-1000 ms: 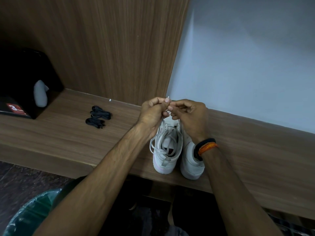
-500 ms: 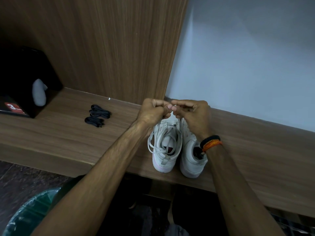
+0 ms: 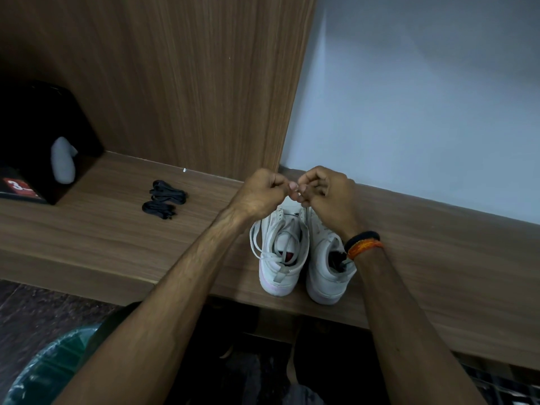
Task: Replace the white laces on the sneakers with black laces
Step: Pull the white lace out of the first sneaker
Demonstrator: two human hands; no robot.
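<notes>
Two white sneakers stand side by side on the wooden shelf [image 3: 102,238], heels toward me. The left sneaker [image 3: 282,252] has loose white lace [image 3: 255,244] looping around its opening. The right sneaker [image 3: 327,273] is partly covered by my right wrist. My left hand [image 3: 260,194] and my right hand [image 3: 327,194] meet fingertip to fingertip above the toe end of the left sneaker, both with curled fingers pinching the white lace there. Two bundles of black laces [image 3: 165,198] lie on the shelf to the left, apart from the shoes.
A black box [image 3: 38,141] with a pale grey object [image 3: 62,163] stands at the shelf's far left. A wooden panel [image 3: 175,83] and a pale wall [image 3: 423,97] rise behind. A green-lined bin [image 3: 49,369] sits on the dark floor at lower left.
Both hands have dropped slightly toward the left sneaker and drawn closer together. The lace tip seen above my left fingers a second ago is now hidden inside the pinch.
</notes>
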